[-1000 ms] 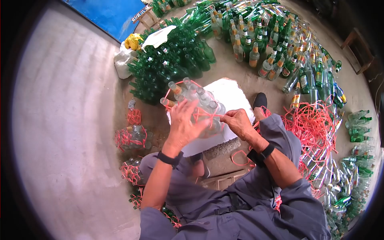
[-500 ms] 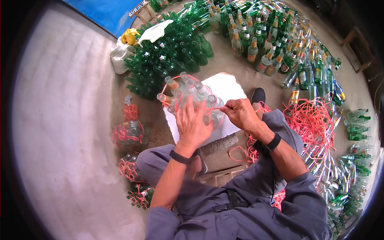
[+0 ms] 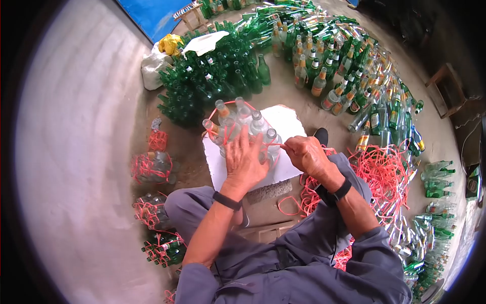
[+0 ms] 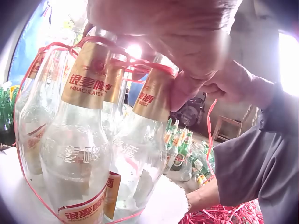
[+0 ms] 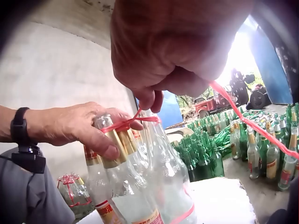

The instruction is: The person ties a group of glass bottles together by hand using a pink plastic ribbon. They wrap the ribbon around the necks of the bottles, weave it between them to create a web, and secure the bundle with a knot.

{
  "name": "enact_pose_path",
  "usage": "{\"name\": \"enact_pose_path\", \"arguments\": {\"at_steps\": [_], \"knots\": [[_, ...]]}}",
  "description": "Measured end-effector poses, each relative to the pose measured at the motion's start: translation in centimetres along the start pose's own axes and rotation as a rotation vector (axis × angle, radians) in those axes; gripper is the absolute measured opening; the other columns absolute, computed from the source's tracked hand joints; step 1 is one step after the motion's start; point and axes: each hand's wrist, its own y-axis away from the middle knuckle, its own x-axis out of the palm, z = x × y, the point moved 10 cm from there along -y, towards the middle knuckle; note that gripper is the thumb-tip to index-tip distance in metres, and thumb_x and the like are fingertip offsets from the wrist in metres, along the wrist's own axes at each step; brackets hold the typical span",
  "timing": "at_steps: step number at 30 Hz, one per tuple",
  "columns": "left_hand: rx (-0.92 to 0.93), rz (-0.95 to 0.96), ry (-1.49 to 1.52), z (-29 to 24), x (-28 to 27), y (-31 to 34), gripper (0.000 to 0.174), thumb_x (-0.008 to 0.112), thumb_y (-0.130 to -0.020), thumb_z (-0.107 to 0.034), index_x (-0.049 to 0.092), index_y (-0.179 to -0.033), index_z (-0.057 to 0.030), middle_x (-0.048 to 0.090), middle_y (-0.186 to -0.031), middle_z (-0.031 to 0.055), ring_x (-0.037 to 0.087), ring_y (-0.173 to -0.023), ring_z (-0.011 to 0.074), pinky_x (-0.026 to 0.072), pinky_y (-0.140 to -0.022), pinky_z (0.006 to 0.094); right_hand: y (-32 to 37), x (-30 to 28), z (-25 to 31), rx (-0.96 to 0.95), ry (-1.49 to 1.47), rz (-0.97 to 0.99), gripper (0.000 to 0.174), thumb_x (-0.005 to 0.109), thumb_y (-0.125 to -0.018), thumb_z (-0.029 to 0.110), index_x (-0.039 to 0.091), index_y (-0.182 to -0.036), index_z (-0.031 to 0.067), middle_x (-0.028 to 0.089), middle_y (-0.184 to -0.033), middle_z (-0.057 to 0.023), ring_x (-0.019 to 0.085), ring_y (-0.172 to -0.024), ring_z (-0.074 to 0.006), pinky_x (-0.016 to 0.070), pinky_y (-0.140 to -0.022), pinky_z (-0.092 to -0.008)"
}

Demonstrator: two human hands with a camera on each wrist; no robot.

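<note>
A bundle of clear glass beer bottles [image 3: 256, 121] with gold neck labels stands upright on a white board [image 3: 215, 164]. Pink plastic twine [image 5: 122, 125] loops round the bottle necks, and another band circles the bodies lower down. My left hand [image 3: 245, 162] holds the near necks, its thumb pressed against one gold label in the right wrist view and its fingers reaching between the tops. To the right of the bundle, my right hand [image 3: 308, 156] pinches the twine in curled fingers, with a short stretch running taut to the necks. A loose tail of twine trails from this hand.
A tangled heap of pink twine [image 3: 382, 169] lies at the right. Green bottles [image 3: 202, 81] stand packed beyond the board, and more bottles [image 3: 324, 83] spread to the far right. Tied bundles [image 3: 154, 167] line the floor at the left, beside a pale wall [image 3: 86, 152].
My left hand has come down from above the bottles onto the near necks. My right hand keeps its pinch on the twine at the bundle's right side.
</note>
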Motion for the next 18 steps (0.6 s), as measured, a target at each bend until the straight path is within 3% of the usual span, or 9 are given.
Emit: {"name": "enact_pose_path", "arguments": {"at_steps": [5,8,10,14,18], "knots": [[-0.003,-0.005,0.01,0.2,0.0,0.3,0.073,0.08,-0.068,-0.027,0.057,-0.134,-0.007,0.037,-0.147,0.0246,0.044,-0.13,0.0398,0.0334,-0.106,0.0515,-1.2,-0.8,1.3,-0.056,0.055,-0.002,0.021,0.065,-0.085,0.013,0.058,-0.069,0.0029,0.06,-0.064,-0.0165,0.061,-0.06,-0.0377,0.0474,-0.054,-0.0465],[0.013,-0.016,0.021,0.1,0.1,0.1,0.073,0.08,-0.067,-0.026,0.057,-0.133,-0.0056,0.038,-0.147,0.0255,0.044,-0.13,0.0395,0.0341,-0.105,0.051,-3.1,-0.9,2.1,-0.12,0.17,0.111,0.017,0.068,-0.087,0.014,0.062,-0.074,0.005,0.06,-0.067,-0.0139,0.061,-0.063,-0.0364,0.0473,-0.054,-0.045],[0.015,-0.019,0.019,0.1,-0.1,0.1,0.073,0.08,-0.066,-0.025,0.057,-0.132,-0.004,0.039,-0.146,0.0264,0.045,-0.129,0.039,0.0351,-0.104,0.0499,-5.0,-0.7,3.6,-0.262,0.144,0.132,0.012,0.066,-0.085,0.014,0.063,-0.075,0.0075,0.06,-0.066,-0.0116,0.062,-0.063,-0.0352,0.0484,-0.054,-0.0439],[0.029,-0.034,0.009,0.2,-0.1,0.0,0.071,0.079,-0.066,-0.025,0.057,-0.13,-0.0029,0.04,-0.145,0.027,0.046,-0.129,0.0388,0.0361,-0.103,0.0487,-8.7,2.3,2.6,-0.332,0.161,0.257,0.01,0.064,-0.081,0.01,0.065,-0.071,0.0087,0.065,-0.069,-0.0111,0.062,-0.063,-0.0354,0.0475,-0.053,-0.0441],[0.026,-0.041,0.035,0.3,-0.4,0.0,0.069,0.079,-0.066,-0.025,0.057,-0.128,-0.0019,0.04,-0.144,0.0269,0.046,-0.129,0.0385,0.0369,-0.102,0.0482,-10.4,3.2,0.3,-0.176,0.003,0.363,0.019,0.071,-0.078,0.014,0.062,-0.066,0.0038,0.064,-0.072,-0.0159,0.061,-0.062,-0.0371,0.0463,-0.057,-0.0444]]}}
